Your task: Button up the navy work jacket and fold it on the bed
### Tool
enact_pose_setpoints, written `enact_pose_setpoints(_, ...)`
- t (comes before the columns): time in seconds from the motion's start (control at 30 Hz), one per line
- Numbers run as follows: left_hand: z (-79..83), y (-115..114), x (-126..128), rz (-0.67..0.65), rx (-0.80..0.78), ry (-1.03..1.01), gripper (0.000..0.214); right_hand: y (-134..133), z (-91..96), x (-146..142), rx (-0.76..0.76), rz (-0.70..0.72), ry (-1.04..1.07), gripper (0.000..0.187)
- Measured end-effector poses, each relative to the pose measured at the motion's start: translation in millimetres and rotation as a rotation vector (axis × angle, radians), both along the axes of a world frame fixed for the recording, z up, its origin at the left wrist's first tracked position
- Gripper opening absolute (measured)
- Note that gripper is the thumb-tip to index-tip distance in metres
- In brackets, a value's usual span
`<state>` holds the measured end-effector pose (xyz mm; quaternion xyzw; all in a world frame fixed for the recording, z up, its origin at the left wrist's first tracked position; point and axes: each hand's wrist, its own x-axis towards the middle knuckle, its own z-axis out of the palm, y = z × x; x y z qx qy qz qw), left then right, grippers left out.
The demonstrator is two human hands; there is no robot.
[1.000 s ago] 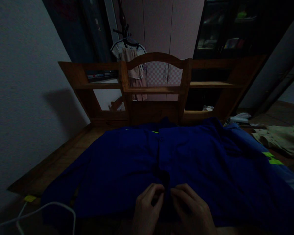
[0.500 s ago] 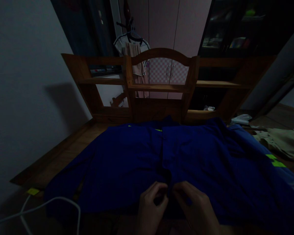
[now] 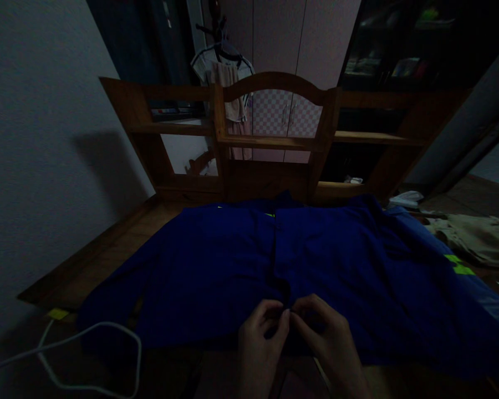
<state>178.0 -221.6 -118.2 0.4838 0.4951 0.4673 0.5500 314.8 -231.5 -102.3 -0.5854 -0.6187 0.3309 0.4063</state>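
Observation:
A dark blue long-sleeved shirt [image 3: 208,260] lies spread on a wooden surface, its front opening running down the middle. At the lower part of that opening, my left hand [image 3: 264,332] pinches the fabric edge between thumb and fingers. Close beside it, my right hand [image 3: 324,327] also pinches the edge, fingertips nearly meeting those of the left. Whatever small piece lies between the fingertips is too dark to make out. Above the hands, the front edge bulges in a loose fold.
A wooden shelf unit [image 3: 270,142] stands along the far side. A white cable [image 3: 139,354] loops over the lower left, near a yellow tag [image 3: 58,314]. Blue fabric with a bright green patch [image 3: 459,265] and beige cloth [image 3: 474,235] lie at the right. A wall [image 3: 45,166] rises on the left.
Both hands have moved slightly up in the view, and their fingertips have come together at the shirt's opening. The view has tilted a little; the cable loop looks wider.

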Motion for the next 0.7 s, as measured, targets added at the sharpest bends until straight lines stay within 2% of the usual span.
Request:
enact_pose_setpoints(0.27, -4.0, 6, -6, -0.022, -0.1, -0.108, 0.029, 0, -1.5, 0, 0.129, 0.043, -0.007, 0.015)
enact_pose_setpoints(0.43, -5.3, 10, -8, -0.019, -0.107, -0.117, 0.03, -2, -2.2, -1, 0.131, 0.029, 0.005, 0.012)
enact_pose_setpoints(0.7, -6.5, 13, -14, -0.037, -0.101, -0.128, 0.027, -3, -8.5, -4, 0.244, 0.033, 0.048, 0.006)
